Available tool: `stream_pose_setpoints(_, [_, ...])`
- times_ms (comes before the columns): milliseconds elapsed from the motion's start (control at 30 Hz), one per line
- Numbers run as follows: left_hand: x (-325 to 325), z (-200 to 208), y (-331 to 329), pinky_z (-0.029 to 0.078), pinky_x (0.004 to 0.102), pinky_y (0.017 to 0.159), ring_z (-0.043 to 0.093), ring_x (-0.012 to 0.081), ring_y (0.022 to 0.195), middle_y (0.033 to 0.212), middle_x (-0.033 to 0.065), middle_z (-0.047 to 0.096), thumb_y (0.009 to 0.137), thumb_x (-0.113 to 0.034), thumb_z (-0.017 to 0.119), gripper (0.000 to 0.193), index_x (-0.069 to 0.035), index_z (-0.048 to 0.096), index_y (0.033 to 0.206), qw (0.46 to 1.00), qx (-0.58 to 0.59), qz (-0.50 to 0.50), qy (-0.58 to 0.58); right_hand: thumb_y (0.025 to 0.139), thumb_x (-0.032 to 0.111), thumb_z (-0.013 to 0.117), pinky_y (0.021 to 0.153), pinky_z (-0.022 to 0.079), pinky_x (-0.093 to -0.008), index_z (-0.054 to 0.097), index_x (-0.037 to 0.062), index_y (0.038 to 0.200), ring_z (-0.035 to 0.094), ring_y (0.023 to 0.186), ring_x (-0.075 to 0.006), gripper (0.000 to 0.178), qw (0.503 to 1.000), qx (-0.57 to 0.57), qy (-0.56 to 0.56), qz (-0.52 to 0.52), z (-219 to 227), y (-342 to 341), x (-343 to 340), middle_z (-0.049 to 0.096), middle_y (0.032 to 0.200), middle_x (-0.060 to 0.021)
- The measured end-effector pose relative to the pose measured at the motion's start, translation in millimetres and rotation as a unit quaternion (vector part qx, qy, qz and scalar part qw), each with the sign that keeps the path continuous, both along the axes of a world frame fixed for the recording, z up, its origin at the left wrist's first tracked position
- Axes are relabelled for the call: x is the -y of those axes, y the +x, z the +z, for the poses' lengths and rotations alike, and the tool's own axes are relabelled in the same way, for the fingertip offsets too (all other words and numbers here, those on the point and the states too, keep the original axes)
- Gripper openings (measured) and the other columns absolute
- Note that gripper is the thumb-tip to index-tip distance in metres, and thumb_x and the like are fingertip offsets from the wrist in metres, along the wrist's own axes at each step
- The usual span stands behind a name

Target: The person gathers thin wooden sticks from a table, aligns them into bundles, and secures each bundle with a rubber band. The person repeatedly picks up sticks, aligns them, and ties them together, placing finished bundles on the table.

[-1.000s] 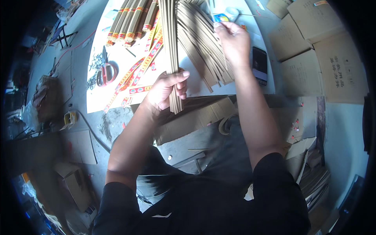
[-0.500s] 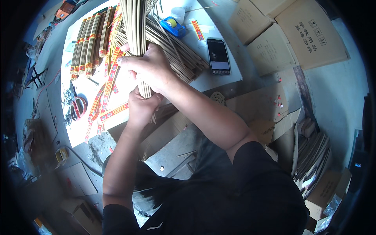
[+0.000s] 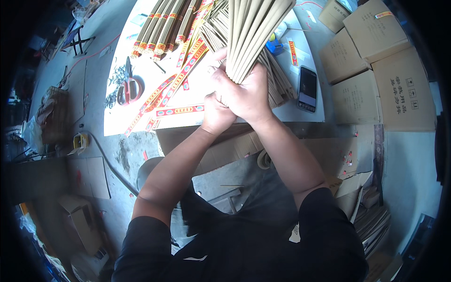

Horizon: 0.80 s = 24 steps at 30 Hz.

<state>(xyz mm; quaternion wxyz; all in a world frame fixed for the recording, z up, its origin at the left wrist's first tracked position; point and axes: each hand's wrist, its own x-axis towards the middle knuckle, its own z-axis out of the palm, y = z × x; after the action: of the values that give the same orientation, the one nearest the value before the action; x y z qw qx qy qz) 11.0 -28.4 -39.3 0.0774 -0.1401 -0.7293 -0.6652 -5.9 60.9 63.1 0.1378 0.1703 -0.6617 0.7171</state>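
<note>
A thick bundle of brown incense sticks (image 3: 253, 35) stands upright in front of me, its upper end fanned out and leaning right. My right hand (image 3: 251, 96) wraps round its lower part. Just below and to the left, my left hand (image 3: 218, 114) is closed round the bottom end, which the fingers mostly hide. Loose incense sticks (image 3: 278, 80) lie in a pile behind my hands. Beside my left hand are red and yellow printed paper strips (image 3: 181, 75). Several banded incense bundles (image 3: 162, 26) rest side by side farther back on the white table (image 3: 141, 113).
Red-handled scissors (image 3: 129, 89) lie at the table's left. On its right are a phone (image 3: 307, 89), a blue tape dispenser (image 3: 274, 45) and a short printed strip (image 3: 293, 52). Cardboard boxes (image 3: 404, 94) stand on the floor to the right.
My view has turned, so the table appears farther right. Both hands have come nearer to me with the incense bundle, whose top now tilts right and spreads wider.
</note>
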Motion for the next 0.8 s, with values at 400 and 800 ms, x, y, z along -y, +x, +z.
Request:
stream_pose_setpoints(400, [13.8,80.1,9.4,0.043,0.0254,0.047,0.056,0.0121,0.051,0.067,0.0041,0.057,0.08,-0.005,0.077,0.018,-0.003,0.06,0.084,0.907,0.321,-0.248,0.117,0.092,0.013,0.065,0.052,0.043,-0.0296,0.059,0.0034,0.117,0.05,0.055,-0.0101,0.028,0.917,0.229,-0.262,0.196,13.8,-20.5,-34.1,0.049,0.066,0.0014])
stream_pose_setpoints(800, [12.3,71.4,11.7,0.051,0.0276,0.053,0.062,0.0117,0.057,0.067,0.0039,0.064,0.084,-0.004,0.075,0.012,-0.001,0.067,0.091,0.937,0.313,-0.151,0.018,0.092,0.01,0.067,0.058,0.044,-0.0268,0.058,0.0011,0.121,0.051,0.062,-0.0127,0.032,0.942,0.251,-0.191,0.114,10.3,-24.6,-22.5,0.052,0.074,-0.0012])
